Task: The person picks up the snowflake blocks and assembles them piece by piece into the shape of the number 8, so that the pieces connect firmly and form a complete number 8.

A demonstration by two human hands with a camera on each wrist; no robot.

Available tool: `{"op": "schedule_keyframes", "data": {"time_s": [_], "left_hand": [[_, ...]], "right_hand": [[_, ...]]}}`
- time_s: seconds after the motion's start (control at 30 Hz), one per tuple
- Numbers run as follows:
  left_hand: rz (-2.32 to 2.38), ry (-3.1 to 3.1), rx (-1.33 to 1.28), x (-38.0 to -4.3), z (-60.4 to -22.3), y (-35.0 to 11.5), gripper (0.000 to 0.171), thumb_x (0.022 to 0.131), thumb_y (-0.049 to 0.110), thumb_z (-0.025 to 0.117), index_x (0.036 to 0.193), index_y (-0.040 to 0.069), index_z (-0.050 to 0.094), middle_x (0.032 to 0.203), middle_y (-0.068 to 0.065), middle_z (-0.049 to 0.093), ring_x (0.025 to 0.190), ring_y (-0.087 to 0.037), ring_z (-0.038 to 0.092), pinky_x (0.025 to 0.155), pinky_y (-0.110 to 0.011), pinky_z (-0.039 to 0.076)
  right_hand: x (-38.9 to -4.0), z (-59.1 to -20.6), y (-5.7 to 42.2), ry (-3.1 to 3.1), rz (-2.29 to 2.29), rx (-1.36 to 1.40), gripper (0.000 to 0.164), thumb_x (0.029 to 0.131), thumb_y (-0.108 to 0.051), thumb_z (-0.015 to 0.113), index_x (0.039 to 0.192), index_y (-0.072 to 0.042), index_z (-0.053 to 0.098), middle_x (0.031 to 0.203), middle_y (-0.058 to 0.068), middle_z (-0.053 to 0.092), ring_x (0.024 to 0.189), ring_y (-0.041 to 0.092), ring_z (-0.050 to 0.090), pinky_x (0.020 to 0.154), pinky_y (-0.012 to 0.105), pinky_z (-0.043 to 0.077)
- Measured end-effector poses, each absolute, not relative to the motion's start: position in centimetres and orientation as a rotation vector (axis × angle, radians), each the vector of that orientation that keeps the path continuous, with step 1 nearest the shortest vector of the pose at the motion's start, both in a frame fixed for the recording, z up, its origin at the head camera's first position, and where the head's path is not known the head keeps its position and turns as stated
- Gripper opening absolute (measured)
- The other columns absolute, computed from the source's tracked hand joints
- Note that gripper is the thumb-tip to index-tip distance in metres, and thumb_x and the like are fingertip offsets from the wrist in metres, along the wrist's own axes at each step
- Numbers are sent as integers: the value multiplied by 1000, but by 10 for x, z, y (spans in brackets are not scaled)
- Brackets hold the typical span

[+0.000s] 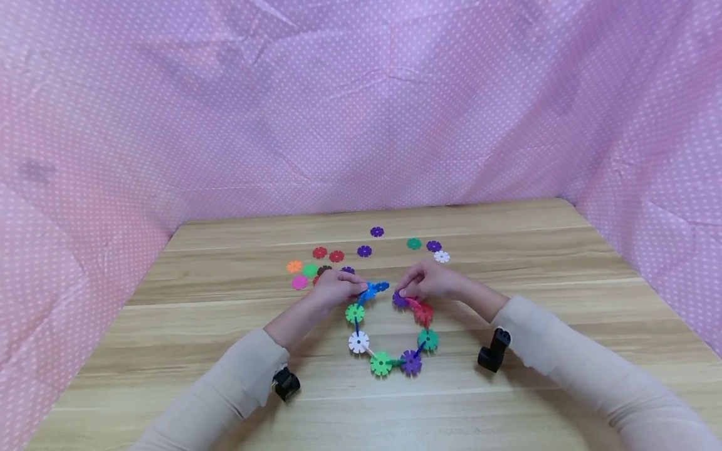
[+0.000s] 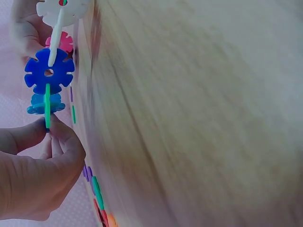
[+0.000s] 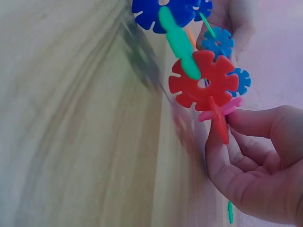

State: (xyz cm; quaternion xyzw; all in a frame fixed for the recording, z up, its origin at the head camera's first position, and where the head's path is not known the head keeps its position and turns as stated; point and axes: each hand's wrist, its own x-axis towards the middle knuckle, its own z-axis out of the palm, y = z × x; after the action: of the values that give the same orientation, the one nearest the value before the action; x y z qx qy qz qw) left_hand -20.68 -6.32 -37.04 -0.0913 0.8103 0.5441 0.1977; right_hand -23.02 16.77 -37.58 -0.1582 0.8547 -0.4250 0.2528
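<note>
A chain of slotted plastic snowflake discs, joined edge to edge, curves in a ring with a gap at its far side. My left hand [image 1: 338, 289] pinches the chain near its left end, at a light blue disc [image 1: 369, 290]; another blue disc [image 1: 382, 286] juts out past it toward the gap. My right hand [image 1: 429, 280] pinches the right end, by a purple disc [image 1: 400, 300] beside a pink one [image 1: 414, 304]. Between the hands hang a white disc [image 1: 358, 342], a light green disc [image 1: 381, 363] and a red disc [image 3: 203, 81]. The two ends are apart.
Loose discs lie flat beyond the hands: an orange disc [image 1: 294, 266], a magenta disc [image 1: 299, 282] and several others at left, a white disc [image 1: 442, 257] and a green disc [image 1: 414, 243] at right. Pink dotted cloth [image 1: 361, 125] surrounds the wooden table [image 1: 225, 263].
</note>
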Motion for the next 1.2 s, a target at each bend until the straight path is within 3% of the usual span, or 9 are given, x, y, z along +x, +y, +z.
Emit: {"op": "schedule_keyframes", "data": {"time_s": [0.33, 1.2], "left_hand": [[1463, 2275, -241, -207, -371, -67, 17, 89, 15, 68, 103, 6, 72, 102, -7, 70, 82, -13, 63, 76, -21, 54], [1394, 2287, -195, -204, -372, -63, 15, 90, 13, 66, 101, 6, 74, 102, -9, 72, 80, -13, 64, 70, -19, 54]], "right_hand": [[-233, -371, 166, 2276, -1259, -320, 19, 87, -6, 68, 105, -1, 72, 91, 7, 76, 68, 5, 63, 67, 21, 56], [-233, -374, 164, 2250, -1309, -312, 19, 87, -5, 68, 105, 0, 72, 90, 9, 76, 64, 5, 64, 63, 20, 56]]}}
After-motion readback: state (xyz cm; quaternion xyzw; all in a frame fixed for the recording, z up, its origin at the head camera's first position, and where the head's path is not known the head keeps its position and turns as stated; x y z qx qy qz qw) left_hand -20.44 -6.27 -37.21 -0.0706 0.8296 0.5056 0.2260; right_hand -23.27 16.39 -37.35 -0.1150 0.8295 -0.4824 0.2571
